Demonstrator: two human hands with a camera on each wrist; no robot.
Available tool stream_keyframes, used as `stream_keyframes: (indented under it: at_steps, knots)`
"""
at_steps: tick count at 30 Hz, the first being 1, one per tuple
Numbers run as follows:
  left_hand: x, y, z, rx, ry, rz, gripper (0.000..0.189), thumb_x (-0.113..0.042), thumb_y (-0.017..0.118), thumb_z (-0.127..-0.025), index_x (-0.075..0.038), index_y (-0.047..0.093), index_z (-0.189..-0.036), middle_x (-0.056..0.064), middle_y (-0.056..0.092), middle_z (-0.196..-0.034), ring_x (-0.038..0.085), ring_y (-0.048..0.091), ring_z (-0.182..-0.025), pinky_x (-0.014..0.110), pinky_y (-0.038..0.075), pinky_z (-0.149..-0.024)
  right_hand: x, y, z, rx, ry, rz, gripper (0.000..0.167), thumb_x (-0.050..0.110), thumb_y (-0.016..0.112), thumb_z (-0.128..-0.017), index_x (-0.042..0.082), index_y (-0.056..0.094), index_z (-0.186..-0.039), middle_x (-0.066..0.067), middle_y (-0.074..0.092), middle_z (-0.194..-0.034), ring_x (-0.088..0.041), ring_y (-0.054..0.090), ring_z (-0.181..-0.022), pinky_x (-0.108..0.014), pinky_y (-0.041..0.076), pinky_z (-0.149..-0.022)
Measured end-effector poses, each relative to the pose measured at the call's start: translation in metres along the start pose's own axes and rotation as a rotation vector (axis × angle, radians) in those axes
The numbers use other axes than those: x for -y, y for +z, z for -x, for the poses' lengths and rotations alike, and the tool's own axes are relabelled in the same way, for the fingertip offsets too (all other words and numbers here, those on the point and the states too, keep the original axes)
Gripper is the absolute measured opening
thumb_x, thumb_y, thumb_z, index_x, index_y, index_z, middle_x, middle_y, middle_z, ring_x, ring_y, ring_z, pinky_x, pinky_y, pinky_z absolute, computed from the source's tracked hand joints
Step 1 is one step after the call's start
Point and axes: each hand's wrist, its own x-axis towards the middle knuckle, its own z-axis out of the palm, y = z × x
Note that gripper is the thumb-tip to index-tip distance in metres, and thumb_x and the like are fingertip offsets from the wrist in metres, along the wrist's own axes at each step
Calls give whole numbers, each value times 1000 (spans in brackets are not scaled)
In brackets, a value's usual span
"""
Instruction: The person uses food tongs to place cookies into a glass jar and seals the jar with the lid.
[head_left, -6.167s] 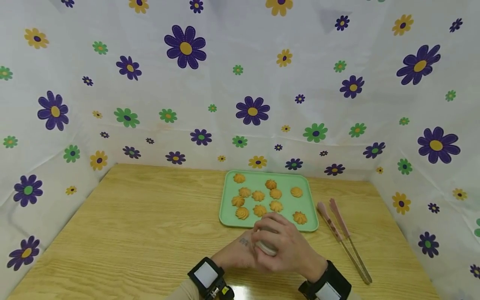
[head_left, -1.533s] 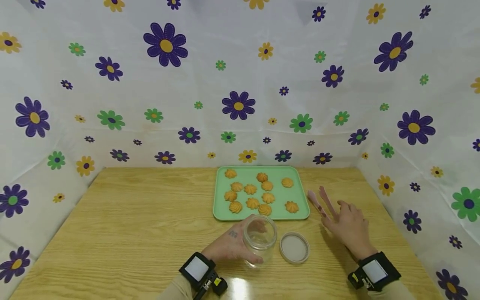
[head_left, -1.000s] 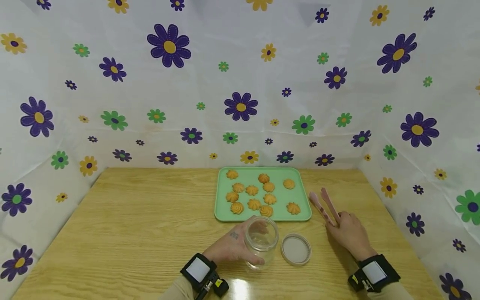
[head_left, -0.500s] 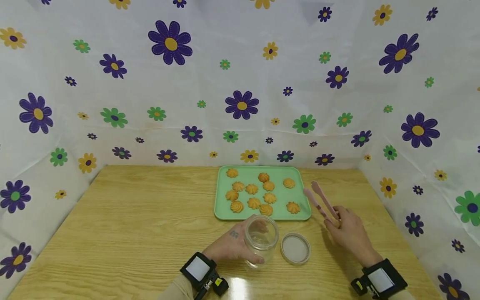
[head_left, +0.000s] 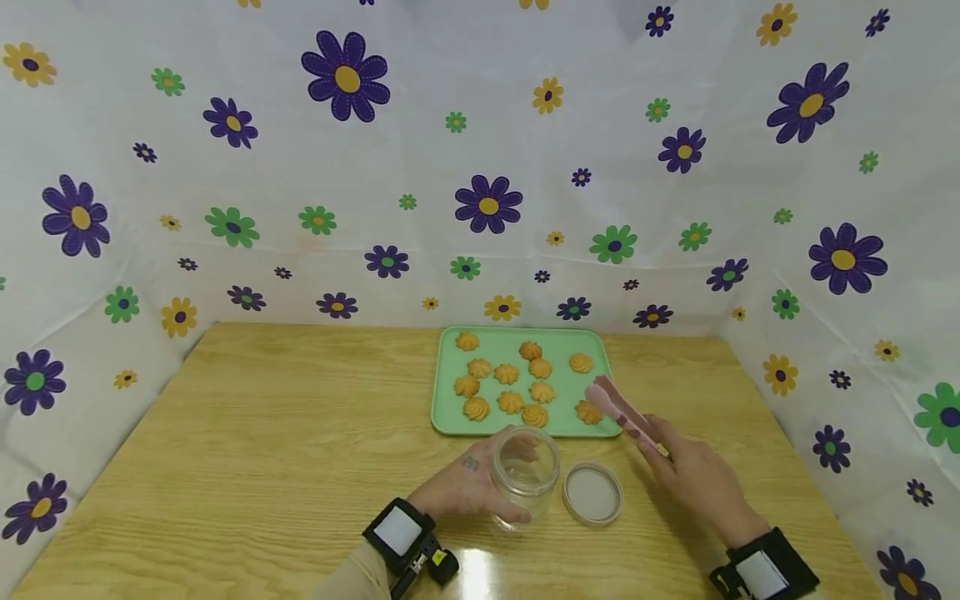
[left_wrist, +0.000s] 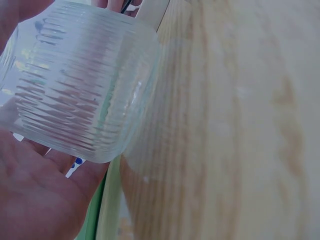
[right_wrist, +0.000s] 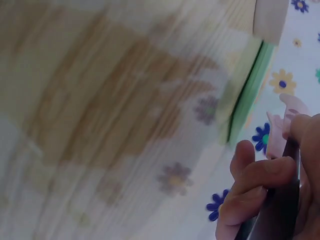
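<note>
The left hand (head_left: 474,485) curls round a clear glass jar (head_left: 536,493), thumb on the near side and fingers behind, a grip that presumably steadies it. The glass jar is upright or nearly so, mouth upward and uncovered; whether its base bears fully on the wooden tabletop (head_left: 300,425) cannot be told. Through its wall nothing shows but the hand and tabletop beyond. Just right of the glass jar lies a round lid (head_left: 592,494), hollow side up, apparently set there to leave the mouth free.

Farther right of the glass jar, the right hand (head_left: 692,473) grips the pink-tipped tongs (head_left: 611,402) between thumb and fingers, their arms narrowly spaced. The tongs slant forward and leftward over ground beyond and right of the glass jar, a posture that seems to carry the tips out while the hand itself clears the lid. The tips partly mask one cookie; contact cannot be judged.

Directly beyond the glass jar, a green rimmed tray (head_left: 562,387) bears twelve visible piped cookies (head_left: 476,408), fluted or swirled, in one layer, some touching. Farthest beyond the glass jar hangs a flower-printed backdrop (head_left: 420,158).
</note>
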Motion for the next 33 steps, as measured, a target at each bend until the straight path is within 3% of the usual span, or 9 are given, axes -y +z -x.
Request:
stream_keyframes:
  at_steps: [5,12,25,33]
  knots:
    - [0,-2,0,3,-5,20,88,-22,97,-65,-19,52,-141,-1,63,-134,16,57,-128,32,46,-106,7,0,2,16,16,11,54,44,55,-104,6,54,-142,-5,65,-74,-13,49,-58,-30,37,-50]
    - [1,0,0,14,3,31,90,-21,96,-66,-16,50,-143,3,62,-135,17,57,-128,32,46,-107,3,2,5,36,71,44,58,52,51,-104,9,53,-144,-13,71,-88,-17,56,-64,-33,40,-49]
    - [0,-1,-1,14,8,25,91,-20,96,-67,-17,50,-144,4,62,-137,17,56,-129,33,45,-108,5,5,2,44,66,124,60,52,52,-103,11,54,-146,-10,64,-76,-18,52,-59,-32,37,-44]
    - [0,-1,-1,10,11,19,90,-20,96,-67,-16,50,-144,5,62,-136,18,57,-129,35,45,-109,8,9,2,44,37,206,59,49,56,-102,14,52,-149,-5,50,-61,-17,45,-51,-31,33,-39]
